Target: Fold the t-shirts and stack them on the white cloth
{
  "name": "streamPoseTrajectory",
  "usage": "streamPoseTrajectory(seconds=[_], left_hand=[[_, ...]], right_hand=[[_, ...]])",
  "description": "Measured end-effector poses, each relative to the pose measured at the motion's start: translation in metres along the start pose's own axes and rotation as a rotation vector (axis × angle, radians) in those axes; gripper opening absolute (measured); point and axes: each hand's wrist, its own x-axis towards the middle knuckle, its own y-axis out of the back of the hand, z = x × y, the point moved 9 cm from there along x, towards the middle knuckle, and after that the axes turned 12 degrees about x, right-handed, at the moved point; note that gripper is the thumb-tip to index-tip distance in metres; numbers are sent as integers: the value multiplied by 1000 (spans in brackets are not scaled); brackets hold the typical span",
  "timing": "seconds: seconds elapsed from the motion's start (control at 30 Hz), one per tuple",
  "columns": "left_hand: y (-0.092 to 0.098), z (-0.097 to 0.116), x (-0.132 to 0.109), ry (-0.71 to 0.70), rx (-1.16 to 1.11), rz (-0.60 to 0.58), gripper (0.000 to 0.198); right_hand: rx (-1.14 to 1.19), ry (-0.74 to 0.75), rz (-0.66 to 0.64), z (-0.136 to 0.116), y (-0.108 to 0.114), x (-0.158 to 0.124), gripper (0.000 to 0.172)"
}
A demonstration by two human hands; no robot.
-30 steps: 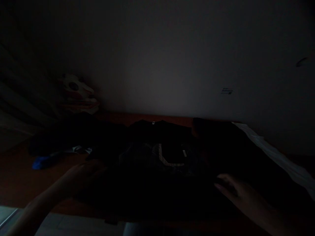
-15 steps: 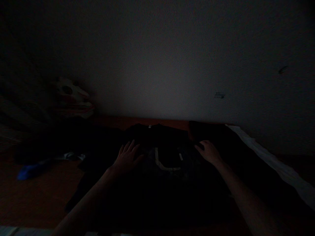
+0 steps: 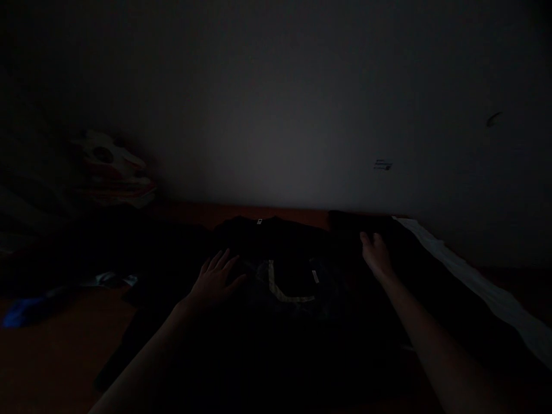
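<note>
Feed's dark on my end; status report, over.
Left hand open over dark shirt. Right hand near it, grip unclear. Shirt spread on table. Obstructions: too dark to tell.

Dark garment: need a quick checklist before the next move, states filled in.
1. Dark garment spread out, pale label visible at its far edge: ok.
2. Left hand open, fingers spread over the garment: ok.
3. Right hand gripping cloth: cannot tell, too dark at the fingertips.
4. Blue item at far left, apart from both hands: ok.
5. White cloth at right, apart from the right hand's fingers: ok.
6. Light good enough to trace the garment's edges: not ok, black fabrics merge.
</note>
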Motion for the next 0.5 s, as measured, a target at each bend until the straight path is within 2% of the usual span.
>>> streamPoseTrajectory(seconds=[0.13,0.33,0.4,0.5], left_hand=[[-2,-2,0,2,-8,0,76],[-3,-4,1,8,-27,41,73],[-4,-4,1,3,-28,34,74],[-4,-3,1,1,-23,12,75]], right_hand=[[-96,-66,37,-13,5,11,61],[-244,-26,-41,-49,-2,32,48],[-312,-47,-86,-49,-6,41,45],[-415,-107,-166,-33,-7,51,42]])
